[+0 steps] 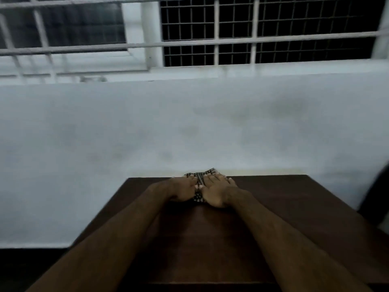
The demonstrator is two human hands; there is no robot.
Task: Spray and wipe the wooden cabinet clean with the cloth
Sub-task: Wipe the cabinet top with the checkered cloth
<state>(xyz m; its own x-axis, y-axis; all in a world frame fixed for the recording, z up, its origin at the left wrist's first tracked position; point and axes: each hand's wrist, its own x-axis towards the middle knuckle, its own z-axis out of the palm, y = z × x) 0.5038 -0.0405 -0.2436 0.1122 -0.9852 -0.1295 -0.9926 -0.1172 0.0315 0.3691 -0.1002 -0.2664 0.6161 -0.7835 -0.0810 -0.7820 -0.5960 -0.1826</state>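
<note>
Here, both palms down, side by side.
Left hand (182,189): flat on the cloth, fingers stretched forward and pressing, nothing clenched.
Right hand (216,191): same posture, fingers straight, thumb side touching the left thumb; pressing, not pinching.
Cloth (200,180): checked dark-and-light fabric, bunched under and between both hands, a fold poking out just beyond the fingertips.
Cloth handling: soft, light, limp by the look of it; likely to ruck up and slide out from under unless kept pinned under flat palms. Best held by spreading fingers over its middle, or gathering a wad into one fist.
Cabinet top (210,239): dark brown wood, directly beneath both hands and running back toward the wearer under the forearms; hands sit at its far edge.
Cabinet handling: rigid, heavy-looking, smooth; cloth probably glides easily, more so if damp. Wetness not discernible in this blur.
Spray bottle: none in view.
Wall (147,127): pale, faintly smudged, just past the fingertips.
Window grille (254,40): white bars, high above and beyond the hands, dark outside.
Dark shape (376,197): far right of the right hand, unidentifiable.
Writing, brands, labels: none legible anywhere.
</note>
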